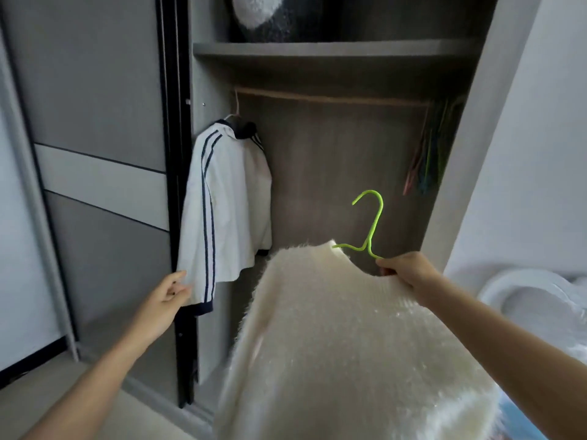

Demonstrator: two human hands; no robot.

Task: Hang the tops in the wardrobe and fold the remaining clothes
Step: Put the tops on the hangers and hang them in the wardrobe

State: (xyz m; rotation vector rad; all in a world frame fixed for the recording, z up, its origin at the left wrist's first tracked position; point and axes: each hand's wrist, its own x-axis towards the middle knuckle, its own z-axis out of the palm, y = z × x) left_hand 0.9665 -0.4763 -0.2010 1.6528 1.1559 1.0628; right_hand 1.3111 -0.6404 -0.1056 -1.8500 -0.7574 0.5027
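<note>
A fluffy cream sweater (343, 338) hangs on a green hanger (370, 228), its hook pointing up in front of the open wardrobe. My right hand (405, 269) grips the hanger and the sweater's shoulder together. A white jacket with dark blue stripes (228, 198) hangs from the wooden rail (330, 97) at the left end. My left hand (168, 292) touches the lower edge of that jacket's sleeve with relaxed fingers.
A bunch of coloured spare hangers (427, 154) hangs at the rail's right end. A shelf (333, 49) above holds a fuzzy white and dark bundle (263, 14). The sliding door (95, 154) stands to the left. A white rounded object (533, 300) lies lower right.
</note>
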